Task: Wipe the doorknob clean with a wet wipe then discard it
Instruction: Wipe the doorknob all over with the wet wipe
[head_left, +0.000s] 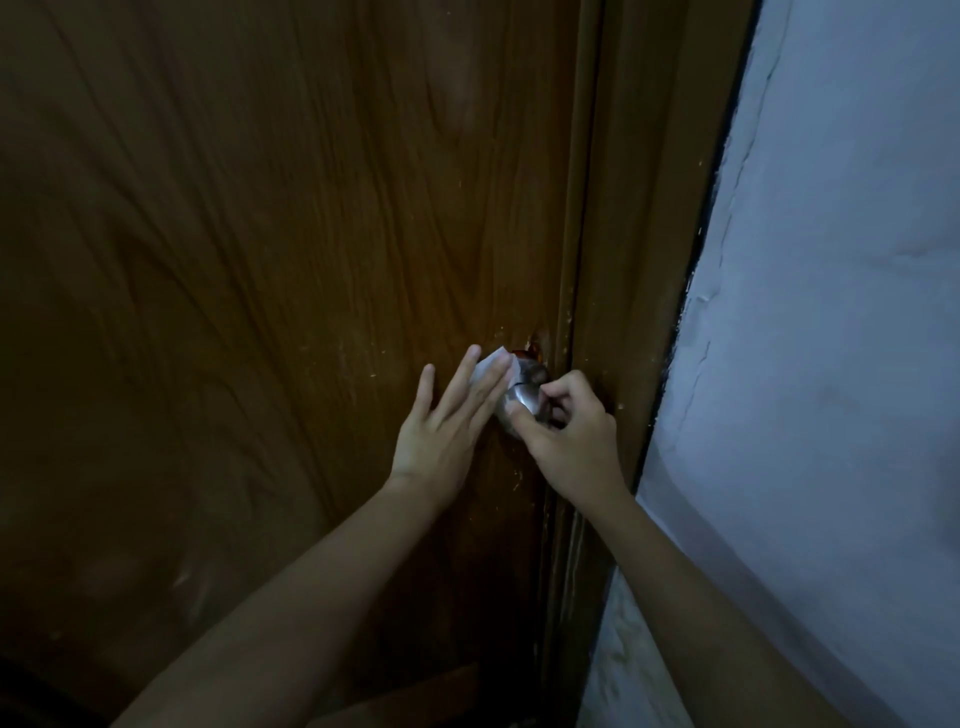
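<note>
A round metal doorknob (525, 396) sticks out near the right edge of a dark brown wooden door (260, 260). A white wet wipe (491, 364) lies against the knob's upper left side. My left hand (447, 421) presses the wipe onto the knob with straight fingers. My right hand (569, 431) grips the knob from the right and below, thumb across its front and fingers curled behind it. Most of the wipe is hidden under my left fingers.
The brown door frame (639, 234) runs beside the knob. A pale painted wall (831, 364) with cracks fills the right side. The light is dim.
</note>
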